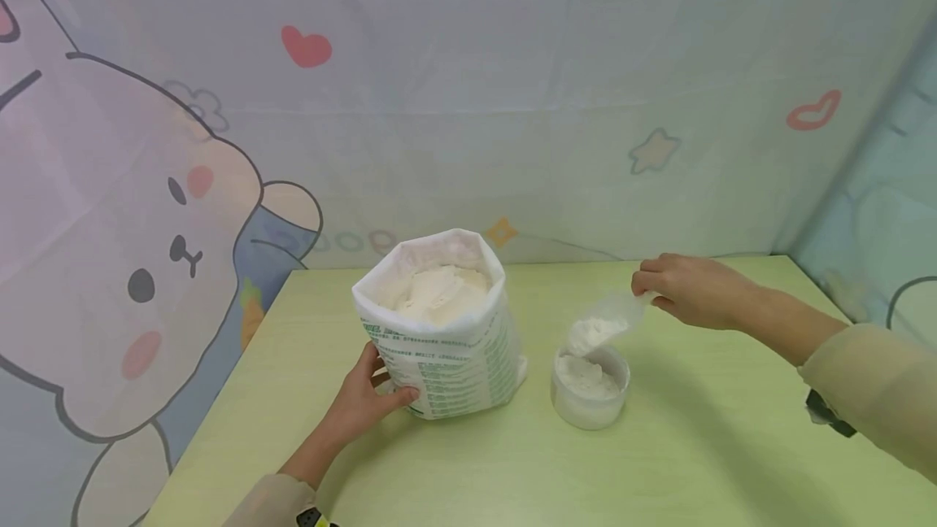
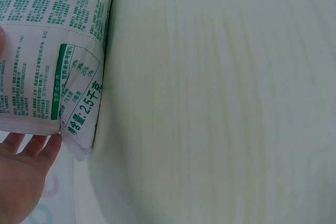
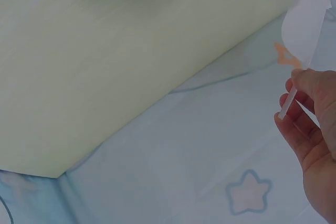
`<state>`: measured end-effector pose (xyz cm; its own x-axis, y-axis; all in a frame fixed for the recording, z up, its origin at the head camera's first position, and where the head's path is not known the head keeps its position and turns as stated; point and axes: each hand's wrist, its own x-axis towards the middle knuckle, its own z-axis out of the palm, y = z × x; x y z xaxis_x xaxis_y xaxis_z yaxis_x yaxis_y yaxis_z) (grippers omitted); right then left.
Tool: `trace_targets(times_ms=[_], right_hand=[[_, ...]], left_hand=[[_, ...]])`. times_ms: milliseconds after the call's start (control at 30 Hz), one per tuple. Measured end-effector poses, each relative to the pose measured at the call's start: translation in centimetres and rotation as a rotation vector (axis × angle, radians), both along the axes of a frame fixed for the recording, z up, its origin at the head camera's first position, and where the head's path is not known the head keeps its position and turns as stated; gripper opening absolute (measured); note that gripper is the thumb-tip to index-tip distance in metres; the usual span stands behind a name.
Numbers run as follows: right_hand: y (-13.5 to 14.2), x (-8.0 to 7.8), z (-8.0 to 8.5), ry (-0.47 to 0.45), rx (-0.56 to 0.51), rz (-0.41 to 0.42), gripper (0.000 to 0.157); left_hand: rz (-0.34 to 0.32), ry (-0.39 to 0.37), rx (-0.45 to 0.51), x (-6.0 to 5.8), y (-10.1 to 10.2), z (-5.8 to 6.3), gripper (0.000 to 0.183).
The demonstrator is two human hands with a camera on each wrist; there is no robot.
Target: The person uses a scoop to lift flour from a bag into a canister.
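Note:
A white paper bag of flour point(image 1: 454, 364) with green print stands with its top wide apart, the pale powder inside showing. My left hand point(image 1: 363, 393) grips its lower left side, thumb on the front and the other fingers round the edge; the left wrist view shows that hand point(image 2: 23, 174) at the bag's end. In my right hand point(image 1: 688, 289) is the handle of a clear plastic scoop point(image 1: 596, 330), pinched between thumb and fingers point(image 3: 315, 124). The scoop, loaded with white powder, tilts down over a small round clear tub point(image 1: 589, 409) that holds more powder.
The pale green table point(image 1: 468, 478) ends at a cloth backdrop point(image 1: 468, 145) printed with a rabbit, hearts and stars. A side cloth point(image 1: 889, 226) hangs at the right. Table surface lies in front of the bag and tub.

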<state>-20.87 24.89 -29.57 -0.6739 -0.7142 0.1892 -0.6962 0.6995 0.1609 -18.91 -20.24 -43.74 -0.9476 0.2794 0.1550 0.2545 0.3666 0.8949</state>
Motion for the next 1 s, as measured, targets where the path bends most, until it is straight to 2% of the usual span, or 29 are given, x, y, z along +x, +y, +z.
trace_targets(times_ms=[200, 267, 367, 533, 800, 1000], right_hand=[[-0.3, 0.0, 0.4, 0.107, 0.098, 0.063, 0.031], [-0.5, 0.0, 0.6, 0.136, 0.125, 0.095, 0.032], [-0.8, -0.1, 1.0, 0.17, 0.153, 0.134, 0.031], [-1.7, 0.0, 1.7, 0.212, 0.22, 0.157, 0.025], [-3.1, 0.4, 2.6, 0.264, 0.38, 0.186, 0.029], [-3.7, 0.3, 3.0, 0.331, 0.436, 0.223, 0.03]], left_hand=[[-0.004, -0.026, -0.009, 1.2, 0.7, 2.3, 0.069], [-0.005, -0.021, -0.011, 1.1, 0.6, 2.0, 0.069], [-0.002, -0.016, -0.012, 0.4, 0.2, 0.9, 0.071], [0.009, -0.011, -0.019, -0.3, -0.1, -0.3, 0.072], [0.015, -0.029, -0.01, -0.4, -0.1, -0.5, 0.074], [0.008, -0.028, -0.012, -0.1, 0.0, 0.1, 0.075]])
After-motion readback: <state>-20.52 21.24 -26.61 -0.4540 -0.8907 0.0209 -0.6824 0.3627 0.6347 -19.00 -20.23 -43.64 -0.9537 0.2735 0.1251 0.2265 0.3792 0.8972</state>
